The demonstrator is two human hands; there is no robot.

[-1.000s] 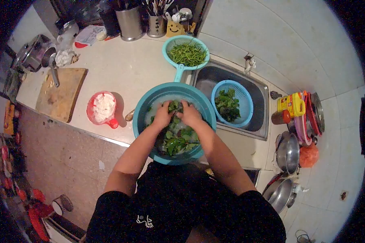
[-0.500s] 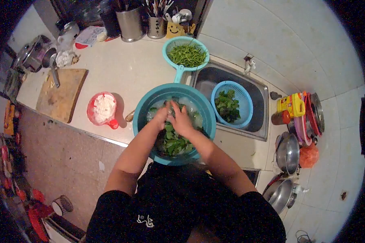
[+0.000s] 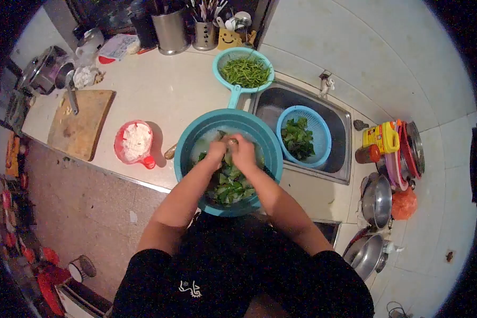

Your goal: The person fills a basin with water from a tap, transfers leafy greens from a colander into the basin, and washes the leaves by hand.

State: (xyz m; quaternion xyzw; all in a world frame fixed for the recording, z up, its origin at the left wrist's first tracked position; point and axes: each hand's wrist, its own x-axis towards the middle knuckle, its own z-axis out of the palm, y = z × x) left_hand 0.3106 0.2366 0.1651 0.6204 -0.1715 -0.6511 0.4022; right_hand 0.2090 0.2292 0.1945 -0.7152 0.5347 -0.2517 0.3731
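A teal basin (image 3: 271, 139) of cloudy water stands at the counter's edge, with leafy greens (image 3: 229, 188) floating in its near half. Both hands are inside it, close together. My left hand (image 3: 215, 151) has its fingers curled around some of the greens. Close beside it, my right hand (image 3: 243, 152) is also closed, and bits of leaf show between the two. The fingertips are partly hidden and slightly blurred. To the right, a blue strainer basket (image 3: 323, 135) holding more leafy greens sits in the metal sink (image 3: 346, 132).
A turquoise colander (image 3: 217, 66) of green beans stands behind the basin. Left are a red scoop (image 3: 149, 162) of white flour and a wooden cutting board (image 3: 85, 127) with a knife (image 3: 72, 98). Metal bowls (image 3: 377, 201) lean at the right wall, below the tap (image 3: 327, 85).
My right hand's fingers, spread before, have curled in toward the left hand. My left hand stays near the same spot. The floating greens have shifted in the water.
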